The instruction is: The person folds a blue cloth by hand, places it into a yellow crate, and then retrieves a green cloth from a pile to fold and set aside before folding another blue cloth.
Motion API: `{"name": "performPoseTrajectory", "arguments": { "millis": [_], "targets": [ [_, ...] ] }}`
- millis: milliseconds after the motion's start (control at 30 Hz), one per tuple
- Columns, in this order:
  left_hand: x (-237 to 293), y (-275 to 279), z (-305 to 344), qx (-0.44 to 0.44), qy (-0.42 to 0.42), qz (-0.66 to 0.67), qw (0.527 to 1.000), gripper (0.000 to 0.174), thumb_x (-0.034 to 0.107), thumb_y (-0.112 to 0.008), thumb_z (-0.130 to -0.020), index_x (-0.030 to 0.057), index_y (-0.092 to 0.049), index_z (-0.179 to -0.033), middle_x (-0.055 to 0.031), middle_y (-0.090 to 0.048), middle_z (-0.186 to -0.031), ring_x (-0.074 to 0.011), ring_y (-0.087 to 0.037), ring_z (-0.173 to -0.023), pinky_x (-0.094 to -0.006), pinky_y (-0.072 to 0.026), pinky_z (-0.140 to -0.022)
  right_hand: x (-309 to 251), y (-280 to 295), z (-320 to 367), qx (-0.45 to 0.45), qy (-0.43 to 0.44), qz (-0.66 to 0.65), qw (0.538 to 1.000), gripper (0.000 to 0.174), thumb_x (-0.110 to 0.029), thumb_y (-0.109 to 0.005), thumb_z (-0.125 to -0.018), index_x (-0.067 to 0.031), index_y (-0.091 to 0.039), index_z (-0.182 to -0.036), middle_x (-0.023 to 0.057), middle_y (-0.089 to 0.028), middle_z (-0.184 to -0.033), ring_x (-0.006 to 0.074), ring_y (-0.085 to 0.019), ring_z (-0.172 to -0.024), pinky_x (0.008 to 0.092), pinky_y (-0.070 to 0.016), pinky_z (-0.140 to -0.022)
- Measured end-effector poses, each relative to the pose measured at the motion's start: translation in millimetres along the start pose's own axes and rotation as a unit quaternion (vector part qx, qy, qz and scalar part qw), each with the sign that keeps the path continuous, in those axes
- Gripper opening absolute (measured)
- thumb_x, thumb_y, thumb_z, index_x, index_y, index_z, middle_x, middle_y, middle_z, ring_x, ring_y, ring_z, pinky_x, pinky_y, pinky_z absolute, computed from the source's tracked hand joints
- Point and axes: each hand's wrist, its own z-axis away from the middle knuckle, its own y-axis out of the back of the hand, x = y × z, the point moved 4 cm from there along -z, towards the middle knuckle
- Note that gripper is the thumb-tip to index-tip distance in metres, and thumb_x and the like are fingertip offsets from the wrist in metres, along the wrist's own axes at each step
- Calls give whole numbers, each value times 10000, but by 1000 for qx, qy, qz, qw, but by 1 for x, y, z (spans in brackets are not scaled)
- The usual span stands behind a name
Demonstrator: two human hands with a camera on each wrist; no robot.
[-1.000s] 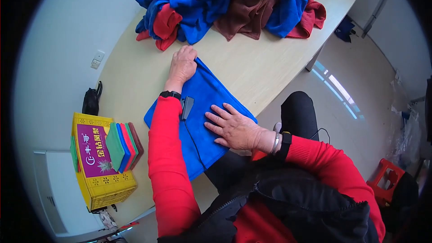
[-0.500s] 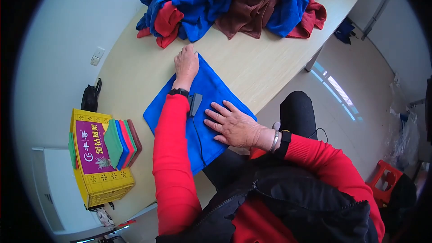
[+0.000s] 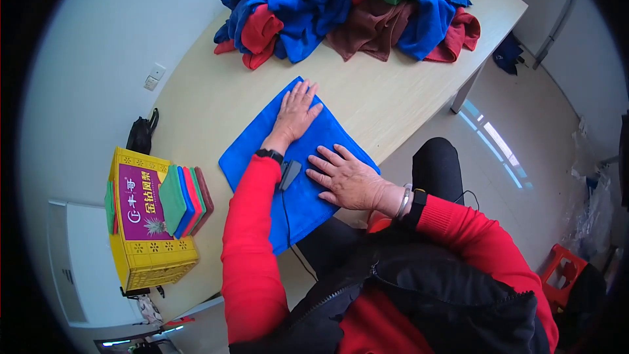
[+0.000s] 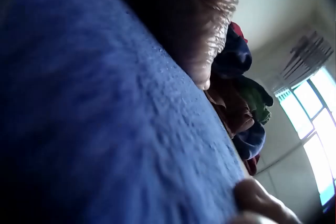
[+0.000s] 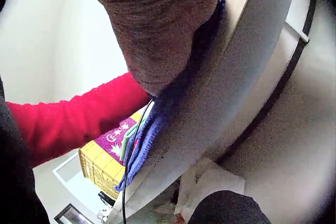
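A blue cloth (image 3: 262,151) lies spread flat over the table's near edge, one corner pointing at the cloth pile. The left hand (image 3: 296,117) rests flat on it near that far corner, fingers straight. Lower right, the right hand (image 3: 350,180) lies palm down on the cloth by its right side, fingers spread. In the left wrist view the blue cloth (image 4: 115,108) fills much of the picture under the left hand (image 4: 194,19). The right wrist view shows the right hand (image 5: 157,29) over the cloth's edge (image 5: 142,150).
A heap of blue, red, brown and green cloths (image 3: 308,6) lies at the table's far end. On the left, folded cloths (image 3: 187,203) lean against a yellow box (image 3: 157,259), with a black pouch (image 3: 141,134) behind. A red stool (image 3: 563,275) stands on the floor at right.
The left hand has left the cloth's far corner, moved back toward the body and flattened, its fingers now extended. The right hand has stayed nearly in place. The camera view has shifted slightly.
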Motion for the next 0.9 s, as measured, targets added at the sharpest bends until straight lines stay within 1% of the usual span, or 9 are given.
{"name": "performPoseTrajectory", "arguments": {
  "millis": [167, 233, 300, 400, 433, 567, 633, 733, 900],
  "targets": [
    [-36, -2, -20, 4, 108, 5, 994, 647, 470, -438, -1038, 123, -314, -1570, -160, -298, -1623, -334, -262, -1510, -498, -224, -1215, -2, 3, -1, -3, -2, 1, 1000, 594, -503, -451, -1010, -119, -516, -1459, 119, -422, -1562, 335, -331, -1470, 521, -199, -1218],
    [-37, 12, -4, 25, 163, -60, 984, 645, 466, -437, -1039, 123, -314, -1570, -159, -295, -1626, -331, -266, -1509, -509, -225, -1212, -2, 6, 1, -7, -3, 0, 1000, 594, -503, -451, -1010, -120, -515, -1459, 119, -421, -1563, 333, -329, -1472, 519, -198, -1220],
    [-33, 18, 18, 35, 197, -92, 975, 643, 464, -437, -1039, 123, -313, -1570, -158, -293, -1628, -329, -267, -1509, -514, -225, -1211, -2, 8, 1, -11, -4, 10, 1000, 588, -499, -447, -1015, -129, -502, -1469, 112, -414, -1567, 324, -326, -1475, 511, -198, -1223],
    [-20, 17, 65, 34, 129, -8, 991, 642, 460, -434, -1041, 127, -308, -1575, -153, -291, -1630, -329, -262, -1511, -524, -217, -1209, -5, 6, -1, -10, 0, 11, 1000, 583, -496, -448, -1018, -137, -494, -1475, 107, -411, -1568, 318, -323, -1478, 506, -196, -1226],
    [-21, 19, 81, 34, 137, -10, 990, 642, 460, -434, -1041, 127, -308, -1575, -153, -291, -1630, -329, -262, -1511, -524, -217, -1209, -5, 6, -1, -10, -2, 14, 1000, 580, -495, -451, -1017, -141, -492, -1476, 104, -411, -1568, 316, -321, -1479, 504, -194, -1227],
    [-54, 11, 148, 13, 185, -24, 982, 640, 459, -430, -1042, 131, -307, -1578, -150, -283, -1635, -330, -252, -1514, -525, -194, -1215, -5, 5, -1, -10, -1, 19, 1000, 572, -492, -455, -1018, -153, -491, -1477, 100, -413, -1566, 309, -314, -1483, 503, -192, -1228],
    [-84, 14, 181, 20, 266, -1, 964, 633, 463, -423, -1045, 137, -313, -1577, -148, -271, -1641, -330, -235, -1521, -526, -167, -1220, -7, 6, -1, -10, 3, 23, 1000, 570, -492, -455, -1018, -157, -491, -1478, 99, -414, -1566, 306, -312, -1484, 503, -192, -1228],
    [-109, 19, 230, 26, 327, 16, 945, 650, 481, -423, -1038, 136, -314, -1578, -145, -264, -1646, -328, -213, -1528, -535, -152, -1223, -9, 7, -1, -4, -2, 28, 1000, 553, -469, -487, -1014, -165, -492, -1476, 100, -414, -1564, 306, -303, -1488, 504, -202, -1223],
    [-80, 37, 275, -14, 390, -42, 920, 640, 471, -443, -1033, 111, -357, -1555, -158, -276, -1638, -340, -218, -1524, -550, -161, -1219, -6, 15, -17, -52, 16, 8, 999, 561, -448, -526, -1007, -136, -493, -1472, 118, -405, -1568, 321, -311, -1483, 513, -229, -1212]
  ]
}}
